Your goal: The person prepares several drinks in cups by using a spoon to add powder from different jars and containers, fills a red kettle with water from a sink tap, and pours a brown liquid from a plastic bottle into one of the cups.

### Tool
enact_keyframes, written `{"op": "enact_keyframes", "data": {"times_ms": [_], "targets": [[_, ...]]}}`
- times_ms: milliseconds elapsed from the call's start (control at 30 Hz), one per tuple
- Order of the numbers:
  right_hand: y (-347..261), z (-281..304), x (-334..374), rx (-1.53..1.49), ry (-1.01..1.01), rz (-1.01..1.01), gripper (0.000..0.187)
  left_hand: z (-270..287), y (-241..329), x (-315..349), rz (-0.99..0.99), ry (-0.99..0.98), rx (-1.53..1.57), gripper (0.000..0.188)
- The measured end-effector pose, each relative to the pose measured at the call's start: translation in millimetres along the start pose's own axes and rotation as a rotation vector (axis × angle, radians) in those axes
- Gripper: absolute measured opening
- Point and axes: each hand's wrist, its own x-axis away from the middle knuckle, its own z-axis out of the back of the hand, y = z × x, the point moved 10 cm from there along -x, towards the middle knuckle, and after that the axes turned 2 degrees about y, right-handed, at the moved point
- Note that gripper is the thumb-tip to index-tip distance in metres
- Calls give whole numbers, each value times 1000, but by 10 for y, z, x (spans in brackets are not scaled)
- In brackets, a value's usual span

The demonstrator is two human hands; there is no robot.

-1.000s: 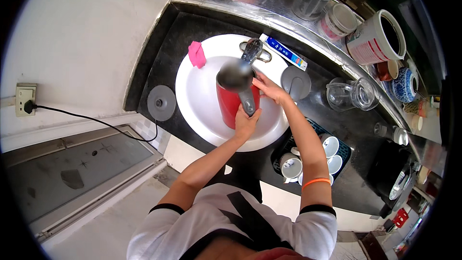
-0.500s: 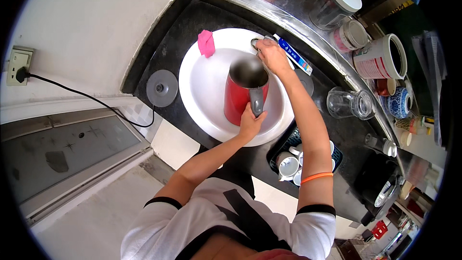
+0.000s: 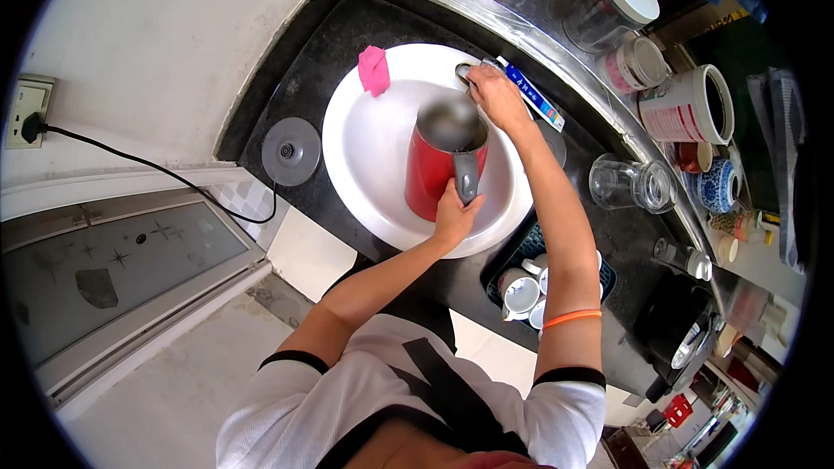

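A lidless red electric kettle [image 3: 424, 175] is held over the white washbasin [image 3: 356, 156], its mouth facing up. My left hand [image 3: 456, 215] is closed around its grey handle [image 3: 466, 177]. At the basin's back right rim, my right hand [image 3: 497, 94] has its fingers curled on the metal tap [image 3: 465, 74], which they partly cover. The kettle's inside looks grey and blurred, so I cannot make out a water level. A pink cloth [image 3: 373, 70] hangs over the basin's back left rim.
Left of the basin sits the kettle's round grey base [image 3: 291, 151], its black cord running to a wall socket [image 3: 29, 113]. A toothpaste tube [image 3: 532, 95] lies beside my right wrist. White cups [image 3: 520, 293] fill a dark basket under my right forearm. Glass jars [image 3: 618, 184] stand rightward.
Both hands keep their places on the kettle handle and tap. The view has shifted slightly, and the kettle's inside looks a little lighter.
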Motion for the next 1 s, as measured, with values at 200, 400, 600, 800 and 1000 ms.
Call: {"op": "enact_keyframes", "data": {"times_ms": [200,400,600,800,1000], "targets": [[-24,-1,-11,9,-4,10,17,-12,-43,9,59,-23,-36,33],[-18,3,-3,10,19,22,17,-6,44,15,30,-9,-1,33],[-11,13,-11,-26,31,11,17,1,43,15,57,-23,-18,29],[60,28,33,-113,19,-71,30,-8,16,17,95,-24,-28,29],[105,76,136,-125,21,-134,42,-7,-53,3,34,12,-36,34]]}}
